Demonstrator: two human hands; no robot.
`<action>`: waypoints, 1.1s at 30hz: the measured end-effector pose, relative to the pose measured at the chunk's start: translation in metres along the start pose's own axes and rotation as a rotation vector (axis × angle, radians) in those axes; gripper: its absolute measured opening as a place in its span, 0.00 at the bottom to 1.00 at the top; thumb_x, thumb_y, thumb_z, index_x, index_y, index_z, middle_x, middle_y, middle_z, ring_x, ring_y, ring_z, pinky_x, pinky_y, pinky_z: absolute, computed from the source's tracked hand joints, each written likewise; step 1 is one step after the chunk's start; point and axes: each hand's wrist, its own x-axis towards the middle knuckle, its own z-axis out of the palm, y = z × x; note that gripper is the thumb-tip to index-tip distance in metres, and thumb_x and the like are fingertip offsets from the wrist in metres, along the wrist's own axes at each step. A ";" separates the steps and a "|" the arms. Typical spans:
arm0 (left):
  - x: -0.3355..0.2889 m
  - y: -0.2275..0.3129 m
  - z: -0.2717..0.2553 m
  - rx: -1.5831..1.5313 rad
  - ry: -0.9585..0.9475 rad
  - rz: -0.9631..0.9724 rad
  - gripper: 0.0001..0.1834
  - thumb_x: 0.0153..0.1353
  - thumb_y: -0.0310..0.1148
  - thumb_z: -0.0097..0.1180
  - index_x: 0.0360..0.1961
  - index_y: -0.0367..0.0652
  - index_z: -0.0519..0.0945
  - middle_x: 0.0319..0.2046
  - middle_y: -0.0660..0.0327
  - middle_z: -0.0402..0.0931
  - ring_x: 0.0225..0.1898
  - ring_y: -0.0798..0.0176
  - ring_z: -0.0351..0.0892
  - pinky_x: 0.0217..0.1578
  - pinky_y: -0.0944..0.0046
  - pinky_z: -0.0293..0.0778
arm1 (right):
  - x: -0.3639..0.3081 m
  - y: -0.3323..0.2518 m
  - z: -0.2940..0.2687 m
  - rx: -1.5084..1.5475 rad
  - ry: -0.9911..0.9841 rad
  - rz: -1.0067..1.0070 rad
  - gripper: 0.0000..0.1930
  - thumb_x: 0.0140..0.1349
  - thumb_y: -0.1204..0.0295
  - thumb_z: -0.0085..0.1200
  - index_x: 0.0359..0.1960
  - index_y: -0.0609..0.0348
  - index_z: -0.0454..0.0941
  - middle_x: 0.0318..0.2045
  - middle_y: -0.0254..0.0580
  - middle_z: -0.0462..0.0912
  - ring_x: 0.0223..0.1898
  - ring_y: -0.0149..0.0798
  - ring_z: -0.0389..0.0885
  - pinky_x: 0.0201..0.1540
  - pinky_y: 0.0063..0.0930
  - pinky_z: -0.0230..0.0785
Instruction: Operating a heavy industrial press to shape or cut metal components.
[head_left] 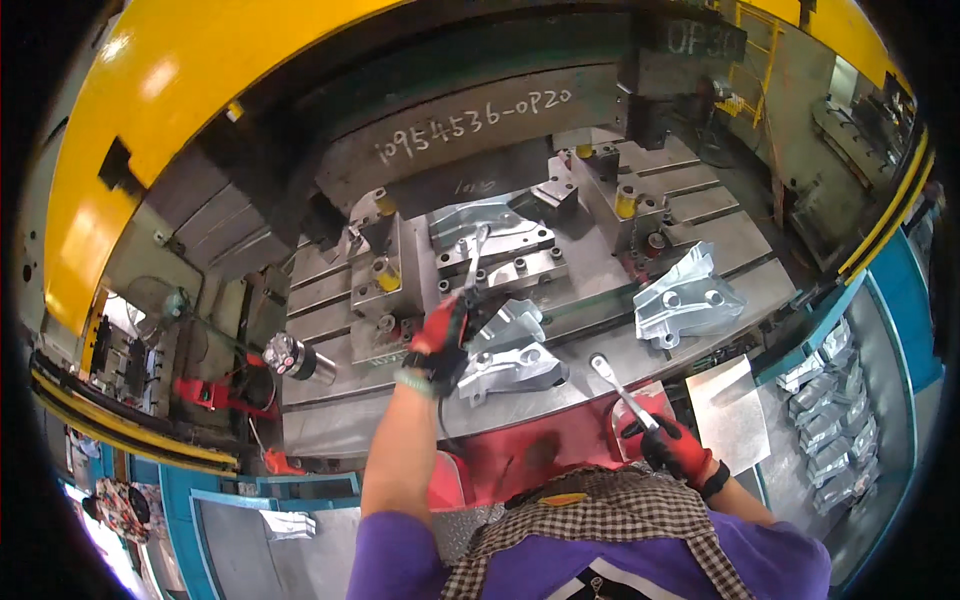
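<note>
Gloved in red and black, my left hand (440,345) grips a grey metal pick-up tool (474,266) with a round head. It reaches into the press, and the head is over a stamped sheet-metal part (505,215) on the lower die (520,272); contact cannot be made out. My right hand (677,452), in a matching glove, holds a second round-headed pick-up tool (622,390) near the bed's front edge. Its head has nothing on it. Next to my left hand lies a formed sheet-metal part (515,372); another formed part (690,300) lies farther right.
The dark upper die (470,130) hangs over the lower die. Yellow-topped posts (386,275) stand around it. A metal cylinder (300,358) stands on the bed's left. At right are a flat sheet (728,415) and a bin (915,360) with several stacked parts.
</note>
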 end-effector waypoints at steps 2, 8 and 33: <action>0.039 0.005 -0.005 0.119 -0.056 -0.017 0.20 0.70 0.42 0.36 0.52 0.41 0.73 0.34 0.65 0.76 0.30 0.71 0.71 0.33 0.68 0.68 | -0.002 -0.008 -0.010 0.168 0.036 0.096 0.22 0.66 0.57 0.47 0.49 0.67 0.70 0.19 0.31 0.71 0.17 0.24 0.67 0.19 0.18 0.58; 0.075 -0.037 0.010 0.245 -0.017 0.181 0.14 0.67 0.39 0.43 0.45 0.43 0.76 0.35 0.61 0.78 0.35 0.67 0.75 0.36 0.68 0.70 | -0.024 -0.024 -0.032 -0.048 0.366 -0.115 0.19 0.67 0.55 0.44 0.43 0.59 0.75 0.20 0.27 0.72 0.18 0.23 0.67 0.20 0.19 0.60; -0.212 -0.004 0.067 -0.714 -0.013 -0.479 0.23 0.67 0.48 0.43 0.53 0.43 0.72 0.31 0.72 0.69 0.30 0.79 0.65 0.29 0.76 0.64 | 0.154 -0.098 0.037 0.129 0.044 -0.012 0.19 0.67 0.49 0.40 0.40 0.50 0.73 0.23 0.27 0.75 0.20 0.26 0.71 0.22 0.20 0.62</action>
